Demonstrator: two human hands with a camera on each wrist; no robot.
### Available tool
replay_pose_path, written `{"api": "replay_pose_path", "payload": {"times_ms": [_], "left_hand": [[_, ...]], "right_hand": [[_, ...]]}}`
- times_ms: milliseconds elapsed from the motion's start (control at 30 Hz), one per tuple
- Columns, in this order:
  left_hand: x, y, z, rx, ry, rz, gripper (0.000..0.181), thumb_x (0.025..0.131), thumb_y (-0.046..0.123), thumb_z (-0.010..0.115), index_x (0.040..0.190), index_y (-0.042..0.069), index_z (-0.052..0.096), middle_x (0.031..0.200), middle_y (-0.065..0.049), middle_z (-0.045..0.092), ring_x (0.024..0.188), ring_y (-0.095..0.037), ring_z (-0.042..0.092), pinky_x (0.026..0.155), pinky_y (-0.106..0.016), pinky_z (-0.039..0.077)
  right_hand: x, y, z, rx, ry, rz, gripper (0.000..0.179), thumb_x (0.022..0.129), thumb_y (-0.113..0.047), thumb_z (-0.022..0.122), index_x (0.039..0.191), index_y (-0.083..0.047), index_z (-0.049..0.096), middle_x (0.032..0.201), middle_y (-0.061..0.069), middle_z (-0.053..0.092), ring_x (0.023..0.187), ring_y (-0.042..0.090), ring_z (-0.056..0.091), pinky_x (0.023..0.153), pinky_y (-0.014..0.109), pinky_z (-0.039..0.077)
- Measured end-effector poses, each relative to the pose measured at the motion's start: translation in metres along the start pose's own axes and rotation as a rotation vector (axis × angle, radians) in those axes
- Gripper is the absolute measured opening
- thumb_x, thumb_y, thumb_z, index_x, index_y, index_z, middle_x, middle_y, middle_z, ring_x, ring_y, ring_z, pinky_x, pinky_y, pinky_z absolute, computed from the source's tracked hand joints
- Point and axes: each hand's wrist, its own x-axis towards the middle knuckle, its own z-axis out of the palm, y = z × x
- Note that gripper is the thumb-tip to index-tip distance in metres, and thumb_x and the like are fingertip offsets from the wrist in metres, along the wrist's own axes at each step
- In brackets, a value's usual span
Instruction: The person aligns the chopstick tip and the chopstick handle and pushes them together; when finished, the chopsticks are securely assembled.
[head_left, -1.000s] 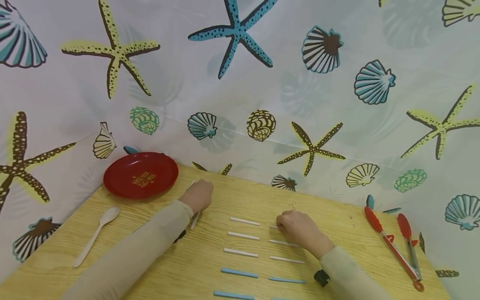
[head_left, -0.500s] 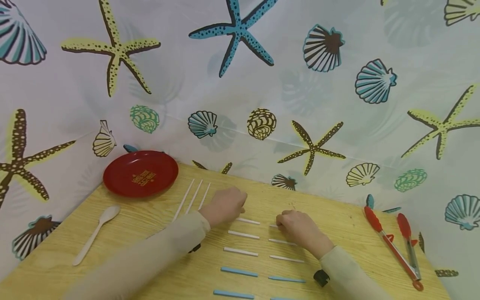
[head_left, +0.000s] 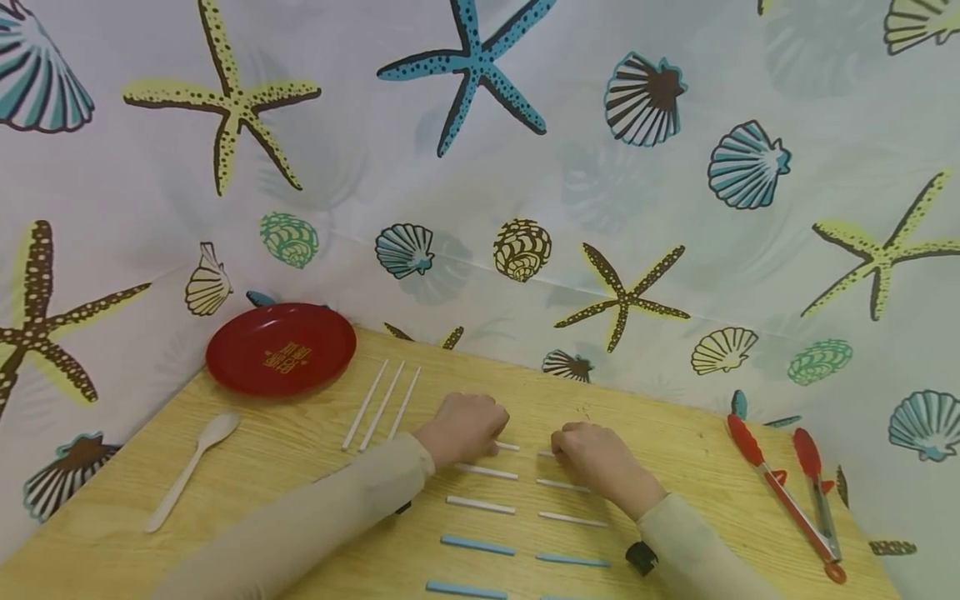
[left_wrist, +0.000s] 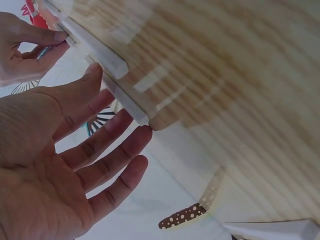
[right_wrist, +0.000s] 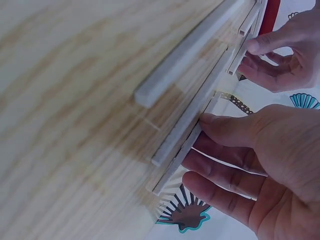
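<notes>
Nearest, well to the near right of the red plate [head_left: 281,333], blue sticks [head_left: 477,545] lie flat on the worktop [head_left: 337,550] in two columns. White sticks [head_left: 481,504] carry the columns on, level by level, towards the plate's depth. A white spoon [head_left: 193,471] lies just on the plate's near side, and red-tipped tongs [head_left: 798,510] lie far to its right. Right of the plate and a little nearer, the left hand [head_left: 467,427] holds the left column's end stick [left_wrist: 129,101] between thumb and fingers. Farther right from the plate, the right hand [head_left: 603,465] pinches the right column's end stick [right_wrist: 172,167]. Three long white sticks [head_left: 382,407] slant side by side just right of the plate. Beyond the plate rises a curtain [head_left: 480,183] printed with shells and starfish.
</notes>
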Motion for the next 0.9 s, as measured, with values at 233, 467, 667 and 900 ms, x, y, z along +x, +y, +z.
{"api": "replay_pose_path", "payload": {"times_ms": [233, 467, 667, 900], "left_hand": [[0.003, 0.003, 0.004, 0.037, -0.009, -0.008, 0.023, 0.086, 0.027, 0.079, 0.075, 0.020, 0.060, 0.076, 0.005, 0.057, 0.072, -0.012, 0.057, 0.058, -0.031, 0.050], [0.005, 0.003, 0.008, 0.069, 0.010, 0.008, 0.015, 0.091, 0.023, 0.075, 0.082, 0.018, 0.063, 0.078, 0.003, 0.060, 0.072, -0.012, 0.059, 0.058, -0.030, 0.051], [0.002, 0.001, 0.005, -0.033, -0.009, 0.012, 0.007, 0.096, 0.009, 0.065, 0.102, 0.007, 0.061, 0.083, -0.005, 0.059, 0.073, -0.016, 0.060, 0.057, -0.027, 0.051], [-0.002, 0.000, -0.007, -0.155, 0.051, 0.067, 0.011, 0.094, -0.003, 0.064, 0.100, 0.005, 0.058, 0.078, -0.006, 0.059, 0.070, -0.017, 0.060, 0.058, -0.027, 0.050]], "right_hand": [[-0.002, -0.003, 0.001, -0.007, 0.017, 0.003, 0.016, 0.082, -0.001, 0.078, 0.079, -0.011, 0.066, 0.074, -0.001, 0.060, 0.061, 0.014, 0.056, 0.051, 0.027, 0.049], [-0.002, -0.004, -0.001, 0.005, 0.011, 0.004, 0.016, 0.083, 0.000, 0.078, 0.080, -0.009, 0.066, 0.074, 0.000, 0.059, 0.061, 0.014, 0.057, 0.052, 0.027, 0.049], [-0.003, -0.004, 0.000, 0.025, 0.022, -0.006, 0.017, 0.085, 0.000, 0.076, 0.084, -0.006, 0.061, 0.075, 0.003, 0.057, 0.064, 0.017, 0.057, 0.053, 0.026, 0.049], [-0.002, -0.003, -0.003, 0.038, 0.086, -0.020, 0.019, 0.091, 0.003, 0.068, 0.091, -0.003, 0.051, 0.071, 0.005, 0.053, 0.059, 0.018, 0.052, 0.048, 0.028, 0.045]]}}
